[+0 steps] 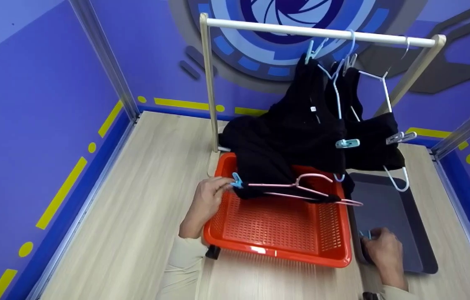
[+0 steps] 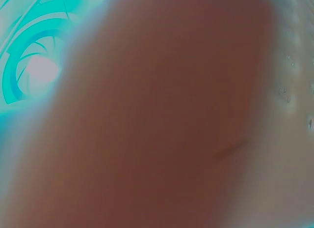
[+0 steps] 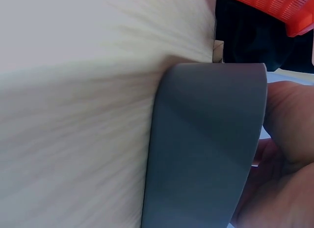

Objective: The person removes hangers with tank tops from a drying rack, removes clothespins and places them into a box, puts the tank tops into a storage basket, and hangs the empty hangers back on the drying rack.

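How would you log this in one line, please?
left hand: grips blue clip by pink hanger | right hand: grips another clip at gray tray

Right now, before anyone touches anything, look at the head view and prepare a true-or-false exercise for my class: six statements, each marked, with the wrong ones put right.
1. The left hand is at a blue clip at one end of the pink hanger. True.
2. A light-blue hanger hooks over the white bar. True.
3. The pink hanger hooks over the white bar too. False: its hook is off the bar, and it is over the red basket.
4. The right hand is at the gray tray. True.
5. The gray tray lies left of the red basket. False: it lies to the right.
6. The cloth on the pink hanger is white. False: it is black cloth.
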`<act>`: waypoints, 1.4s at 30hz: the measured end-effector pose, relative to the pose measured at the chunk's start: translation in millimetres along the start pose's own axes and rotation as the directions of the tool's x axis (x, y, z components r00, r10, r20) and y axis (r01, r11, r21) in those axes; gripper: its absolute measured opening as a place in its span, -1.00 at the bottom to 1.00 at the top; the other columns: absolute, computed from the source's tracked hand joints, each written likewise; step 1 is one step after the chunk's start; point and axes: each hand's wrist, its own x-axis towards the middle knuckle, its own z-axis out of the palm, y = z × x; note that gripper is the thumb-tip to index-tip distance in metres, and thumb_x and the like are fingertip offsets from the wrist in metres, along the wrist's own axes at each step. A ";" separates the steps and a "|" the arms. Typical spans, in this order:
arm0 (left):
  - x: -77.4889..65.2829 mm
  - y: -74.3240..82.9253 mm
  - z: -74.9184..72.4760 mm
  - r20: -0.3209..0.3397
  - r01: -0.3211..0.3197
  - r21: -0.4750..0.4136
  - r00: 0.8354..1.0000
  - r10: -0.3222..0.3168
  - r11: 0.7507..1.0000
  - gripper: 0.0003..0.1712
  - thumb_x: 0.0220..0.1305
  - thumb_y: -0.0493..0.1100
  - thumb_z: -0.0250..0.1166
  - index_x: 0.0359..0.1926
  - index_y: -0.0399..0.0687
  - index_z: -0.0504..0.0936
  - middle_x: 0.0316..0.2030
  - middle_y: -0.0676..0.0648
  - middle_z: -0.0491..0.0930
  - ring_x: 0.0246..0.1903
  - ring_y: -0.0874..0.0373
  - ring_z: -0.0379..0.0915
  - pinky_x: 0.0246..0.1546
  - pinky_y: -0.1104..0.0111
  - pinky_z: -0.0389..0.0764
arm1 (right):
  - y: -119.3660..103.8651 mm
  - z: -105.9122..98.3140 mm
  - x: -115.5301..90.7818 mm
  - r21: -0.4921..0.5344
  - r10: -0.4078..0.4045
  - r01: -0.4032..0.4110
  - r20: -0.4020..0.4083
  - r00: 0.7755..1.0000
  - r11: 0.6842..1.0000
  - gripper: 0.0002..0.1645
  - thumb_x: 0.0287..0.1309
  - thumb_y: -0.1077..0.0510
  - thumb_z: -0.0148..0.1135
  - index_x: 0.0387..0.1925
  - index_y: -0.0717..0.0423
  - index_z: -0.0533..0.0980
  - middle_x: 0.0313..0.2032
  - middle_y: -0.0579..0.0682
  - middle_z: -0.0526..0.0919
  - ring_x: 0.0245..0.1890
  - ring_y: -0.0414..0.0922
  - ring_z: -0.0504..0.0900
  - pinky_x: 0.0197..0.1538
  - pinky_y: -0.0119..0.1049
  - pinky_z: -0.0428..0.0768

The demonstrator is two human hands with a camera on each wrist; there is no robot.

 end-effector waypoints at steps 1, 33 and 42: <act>0.0 -0.1 0.1 0.002 0.005 0.000 1.000 -0.005 1.000 -0.87 0.41 -0.36 0.35 -0.14 -0.28 0.82 -0.24 -0.09 0.79 -0.25 0.02 0.71 -0.14 0.16 0.72 | -0.2 -0.1 0.0 0.001 0.003 -0.003 0.000 1.000 1.000 -0.49 0.21 0.25 0.40 0.00 0.64 0.48 -0.21 0.47 0.65 -0.10 0.45 0.61 0.02 0.32 0.54; 2.4 4.5 -0.8 0.017 0.028 0.004 0.999 -0.028 1.000 -0.85 0.44 -0.34 0.33 -0.13 -0.27 0.83 -0.24 -0.09 0.79 -0.22 0.03 0.72 -0.09 0.14 0.71 | -93.3 -37.2 -52.7 0.280 -0.322 0.410 -0.310 0.894 0.868 -0.70 0.36 0.24 0.45 0.05 0.31 0.67 -0.02 0.19 0.70 -0.19 -0.61 0.52 -0.08 -0.72 0.48; 0.1 5.3 -1.3 0.032 0.070 -0.011 0.997 -0.070 0.997 -0.84 0.45 -0.34 0.33 -0.09 -0.25 0.82 -0.23 -0.08 0.79 -0.23 0.05 0.70 -0.07 0.14 0.71 | -126.2 -19.6 -64.5 0.257 -0.648 0.750 -0.383 0.658 0.610 -0.57 0.00 0.53 0.59 -0.07 0.21 0.72 -0.08 0.04 0.74 -0.17 -0.20 0.73 -0.01 -0.60 0.57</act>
